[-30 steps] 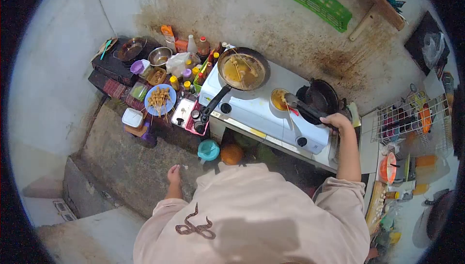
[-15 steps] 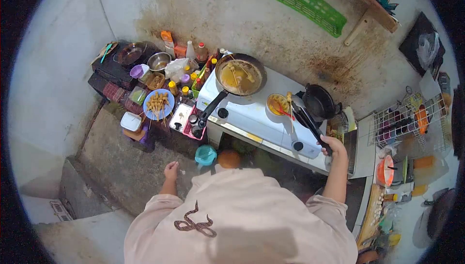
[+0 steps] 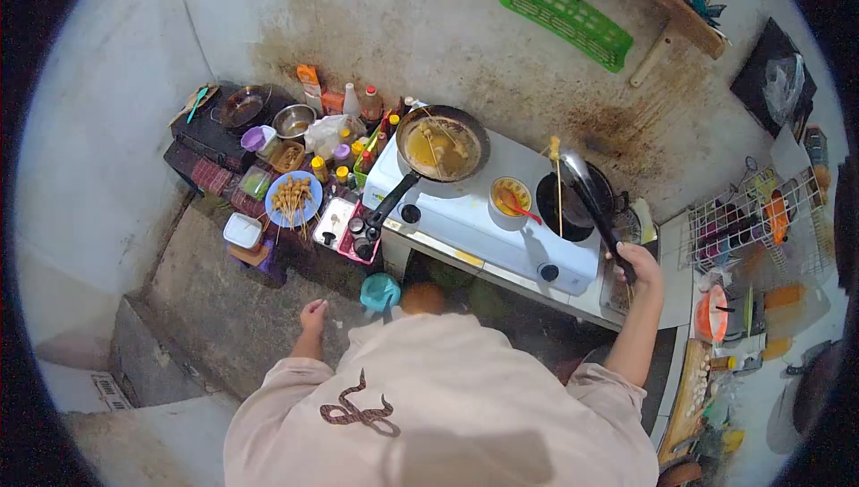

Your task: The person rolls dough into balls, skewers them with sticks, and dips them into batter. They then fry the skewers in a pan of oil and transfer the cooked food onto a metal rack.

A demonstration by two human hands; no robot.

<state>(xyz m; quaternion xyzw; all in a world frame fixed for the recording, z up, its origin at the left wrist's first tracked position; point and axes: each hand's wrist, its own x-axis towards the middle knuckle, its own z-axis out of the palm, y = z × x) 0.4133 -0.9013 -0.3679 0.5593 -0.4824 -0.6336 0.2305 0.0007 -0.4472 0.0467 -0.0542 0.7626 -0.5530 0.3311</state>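
Note:
My right hand (image 3: 638, 265) is wrapped round the black handle of a pair of tongs (image 3: 592, 196). Near the tips of the tongs hangs a skewer with a yellow coated piece (image 3: 555, 149), above a black wok (image 3: 573, 214). A small bowl of yellow sauce (image 3: 511, 195) with a red spoon stands left of the wok on the white stove (image 3: 474, 228). On the left burner a frying pan (image 3: 443, 144) holds oil and skewers. My left hand (image 3: 313, 315) hangs low over the floor, fingers curled together; whether it holds anything is too small to tell.
A blue plate of skewers (image 3: 293, 197), a white container (image 3: 242, 230), bottles and a pink tray (image 3: 358, 235) stand left of the stove. A teal container (image 3: 380, 291) is below. At the right are a wire rack (image 3: 752, 214) and an orange bowl (image 3: 712, 313).
My right hand has moved right with the tongs. The skewer has shifted right from beside the sauce bowl to over the wok, and more of the wok shows.

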